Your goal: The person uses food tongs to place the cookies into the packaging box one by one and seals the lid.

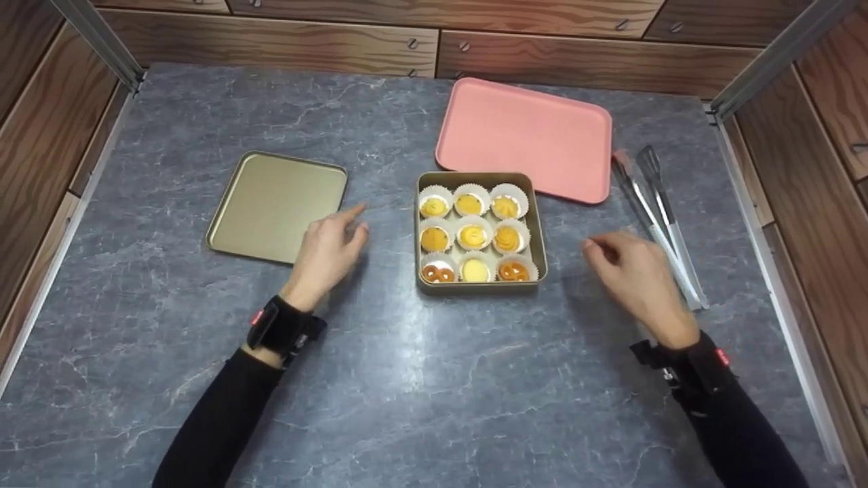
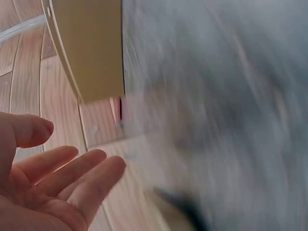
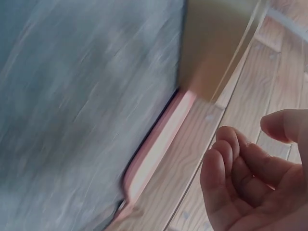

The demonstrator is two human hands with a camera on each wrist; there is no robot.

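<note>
A square gold tin (image 1: 479, 289) holds several small baked treats in white paper cups, among them pretzels (image 1: 513, 271) in the front row. Left of the tin, a flat gold lid (image 1: 274, 200) lies on the table. My left hand (image 1: 329, 247) hovers by the lid's right corner, its index finger stretched and nothing held. To the tin's right, my right hand (image 1: 634, 278) has loosely curled fingers with nothing in them. Both wrist views show the tin's outer wall (image 2: 94, 48) beyond the fingers.
Behind the tin lies a pink tray (image 1: 529, 135), its near edge close to the tin's back right corner. Tongs (image 1: 668, 237) with grey handles lie beyond my right hand. Wood-patterned panels (image 1: 271, 47) border the grey marbled table (image 1: 407, 407).
</note>
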